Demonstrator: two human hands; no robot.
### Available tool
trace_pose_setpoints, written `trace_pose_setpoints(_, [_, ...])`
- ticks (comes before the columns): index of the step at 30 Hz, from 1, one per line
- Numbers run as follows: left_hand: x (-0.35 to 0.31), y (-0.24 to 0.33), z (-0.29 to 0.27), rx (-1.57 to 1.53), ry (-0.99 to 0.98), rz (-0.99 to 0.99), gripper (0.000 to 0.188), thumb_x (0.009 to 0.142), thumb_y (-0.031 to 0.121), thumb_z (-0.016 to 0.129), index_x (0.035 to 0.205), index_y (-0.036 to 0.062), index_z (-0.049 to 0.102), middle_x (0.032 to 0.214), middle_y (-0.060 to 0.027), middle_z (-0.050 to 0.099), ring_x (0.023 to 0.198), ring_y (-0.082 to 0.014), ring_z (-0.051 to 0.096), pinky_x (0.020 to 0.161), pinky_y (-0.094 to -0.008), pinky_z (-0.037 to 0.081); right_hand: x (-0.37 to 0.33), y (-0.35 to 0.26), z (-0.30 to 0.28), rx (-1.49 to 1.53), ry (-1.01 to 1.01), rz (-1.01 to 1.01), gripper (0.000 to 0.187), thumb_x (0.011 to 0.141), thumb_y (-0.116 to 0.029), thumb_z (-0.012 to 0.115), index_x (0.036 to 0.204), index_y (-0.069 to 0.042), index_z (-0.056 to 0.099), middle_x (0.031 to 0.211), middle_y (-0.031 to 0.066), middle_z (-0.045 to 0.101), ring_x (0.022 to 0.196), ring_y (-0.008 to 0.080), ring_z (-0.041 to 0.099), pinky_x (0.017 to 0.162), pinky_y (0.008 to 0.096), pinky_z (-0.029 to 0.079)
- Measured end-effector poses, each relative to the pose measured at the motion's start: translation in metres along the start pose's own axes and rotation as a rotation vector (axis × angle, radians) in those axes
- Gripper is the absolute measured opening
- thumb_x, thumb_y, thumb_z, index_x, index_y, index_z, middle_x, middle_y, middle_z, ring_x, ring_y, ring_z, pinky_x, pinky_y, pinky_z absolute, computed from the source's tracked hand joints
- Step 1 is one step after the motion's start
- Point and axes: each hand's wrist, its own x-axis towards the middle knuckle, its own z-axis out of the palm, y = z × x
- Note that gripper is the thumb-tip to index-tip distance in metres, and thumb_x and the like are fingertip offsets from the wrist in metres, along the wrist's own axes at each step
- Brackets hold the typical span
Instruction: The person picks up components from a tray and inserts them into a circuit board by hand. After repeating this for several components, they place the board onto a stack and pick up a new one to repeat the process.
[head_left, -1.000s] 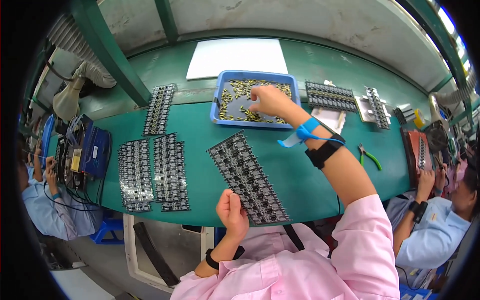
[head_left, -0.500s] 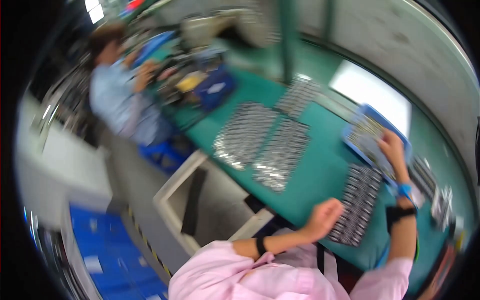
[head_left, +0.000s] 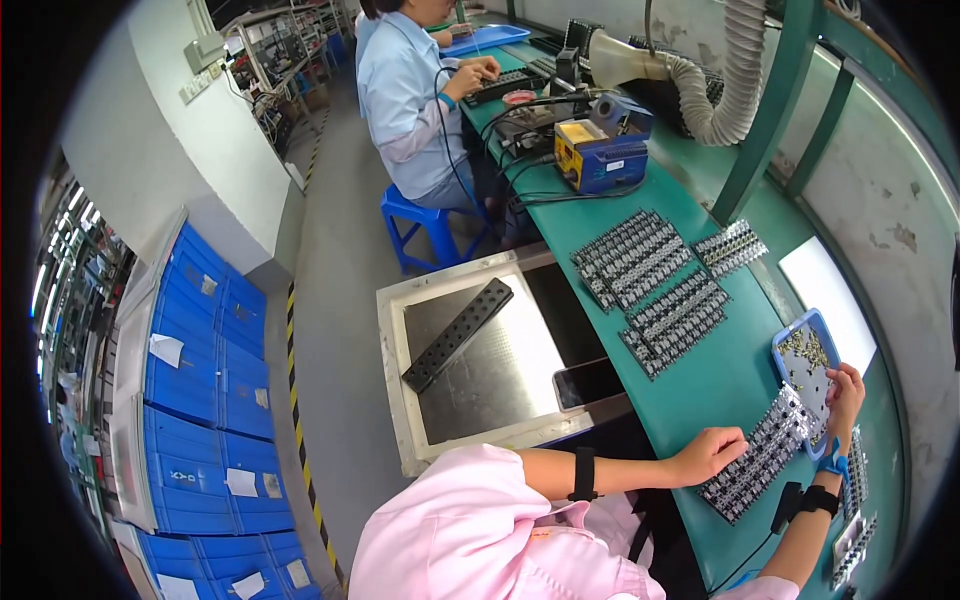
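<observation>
The circuit-board panel (head_left: 758,462) is held at the desk (head_left: 742,388) beside the blue tray (head_left: 796,327) by the curled left hand (head_left: 708,457); the right hand (head_left: 846,395) is bunched narrow there, its contents indiscernible. Many small parts (head_left: 803,352) are left; whether the stacked panels (head_left: 632,258) are finished cannot be told.
</observation>
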Motion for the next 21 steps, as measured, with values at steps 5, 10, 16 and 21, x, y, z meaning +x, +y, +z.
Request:
trace_pose_setpoints(5, [0.002, -0.004, 0.0, 0.05, -0.005, 0.017, 0.022, 0.082, 0.017, 0.043, 0.068, 0.0002, 0.044, 0.052, 0.0027, 0.033, 0.049, -0.0039, 0.029, 0.044, -0.0218, 0.026, -0.012, -0.029, -0.013, -0.011, 0.005, -0.058, 0.01, 0.075, -0.011, 0.044, 0.08, -0.003, 0.048, 0.061, 0.0046, 0.052, 0.034, 0.0034, 0.032, 0.029, 0.0159, 0.021])
trace_pose_setpoints(10, [0.003, -0.009, 0.0, 0.052, 0.004, 0.094, 0.022, 0.082, 0.018, 0.043, 0.069, 0.001, 0.044, 0.054, 0.0035, 0.035, 0.05, -0.0031, 0.03, 0.044, -0.021, 0.027, -0.049, -0.081, -0.028, 0.03, 0.008, -0.147, 0.01, 0.076, -0.011, 0.044, 0.081, -0.003, 0.048, 0.06, 0.0041, 0.05, 0.034, 0.0029, 0.03, 0.031, 0.0156, 0.02])
trace_pose_setpoints(16, [0.001, -0.003, -0.007, -0.171, -0.055, -0.128, 0.021, 0.082, 0.019, 0.044, 0.07, 0.0026, 0.045, 0.055, 0.005, 0.035, 0.051, -0.002, 0.031, 0.044, -0.0197, 0.027, -0.159, -0.102, 0.001, -0.071, -0.05, -0.122, 0.011, 0.078, -0.014, 0.045, 0.079, -0.003, 0.047, 0.065, 0.0059, 0.051, 0.038, 0.0039, 0.034, 0.034, 0.0148, 0.024])
trace_pose_setpoints(21, [-0.014, 0.006, -0.003, -0.184, -0.124, -0.075, 0.02, 0.082, 0.019, 0.045, 0.07, 0.0032, 0.045, 0.055, 0.0058, 0.035, 0.051, -0.0018, 0.032, 0.044, -0.0192, 0.027, -0.236, -0.046, 0.009, -0.039, 0.087, -0.067, 0.01, 0.077, -0.012, 0.046, 0.075, -0.003, 0.047, 0.068, 0.0036, 0.051, 0.051, 0.0047, 0.042, 0.043, 0.0162, 0.032])
